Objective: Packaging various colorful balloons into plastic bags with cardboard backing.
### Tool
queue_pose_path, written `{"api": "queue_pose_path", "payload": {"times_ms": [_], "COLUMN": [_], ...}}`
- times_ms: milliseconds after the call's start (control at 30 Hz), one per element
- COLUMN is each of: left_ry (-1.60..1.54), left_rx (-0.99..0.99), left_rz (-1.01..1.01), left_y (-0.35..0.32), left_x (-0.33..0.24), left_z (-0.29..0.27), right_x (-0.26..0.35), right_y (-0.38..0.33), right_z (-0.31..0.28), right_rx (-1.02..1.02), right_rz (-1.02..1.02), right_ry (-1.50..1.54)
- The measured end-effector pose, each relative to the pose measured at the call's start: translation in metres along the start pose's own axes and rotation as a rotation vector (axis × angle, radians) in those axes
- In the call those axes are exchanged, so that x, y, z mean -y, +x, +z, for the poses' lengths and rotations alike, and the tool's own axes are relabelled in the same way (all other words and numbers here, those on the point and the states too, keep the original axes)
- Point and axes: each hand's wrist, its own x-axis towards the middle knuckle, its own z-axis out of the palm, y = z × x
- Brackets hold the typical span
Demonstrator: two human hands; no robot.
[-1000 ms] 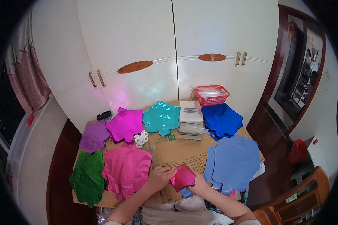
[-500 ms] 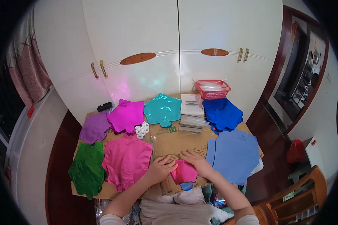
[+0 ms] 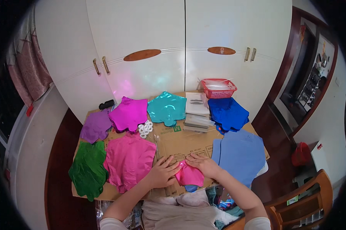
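A small folded pink foil balloon (image 3: 191, 176) lies at the near edge of the cardboard, with a bluish piece (image 3: 191, 188) poking out beneath its lower end. My left hand (image 3: 162, 174) rests at its left edge, fingers stretched out and lying flat. From the right, my right hand (image 3: 204, 165) presses the balloon's top corner, its fingers also extended. To the left lies a stack of larger pink flat foil balloons (image 3: 130, 163). Pale blue flat balloons (image 3: 242, 155) sit to the right.
Cardboard (image 3: 167, 147) covers the table. Around it lie green (image 3: 87, 168), purple (image 3: 96, 126), magenta (image 3: 128, 113), teal (image 3: 167, 109) and dark blue (image 3: 228, 114) foil stacks. White rings (image 3: 145, 129), clear packets (image 3: 196, 123) and a red basket (image 3: 219, 92) are farther back. A wooden chair (image 3: 303, 201) stands right.
The view has shifted slightly. Both hands stay at the folded pink balloon, and less of the bluish piece shows below it. The stacks around have not been moved.
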Motion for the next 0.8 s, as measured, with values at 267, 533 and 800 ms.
{"api": "queue_pose_path", "payload": {"times_ms": [267, 533, 800], "left_ry": [-0.046, -0.027, -0.016], "left_rx": [0.034, -0.024, 0.006], "left_rz": [0.015, 0.193, 0.232], "left_y": [-0.004, -0.003, -0.004], "left_x": [-0.001, 0.004, -0.002], "left_z": [-0.001, -0.002, -0.010], "right_x": [0.020, 0.021, 0.023], "right_y": [-0.015, -0.015, -0.019], "right_z": [-0.017, -0.013, -0.018], "right_rx": [0.046, 0.058, 0.166], "right_rz": [-0.087, -0.125, -0.120], "right_ry": [0.070, 0.048, 0.042]}}
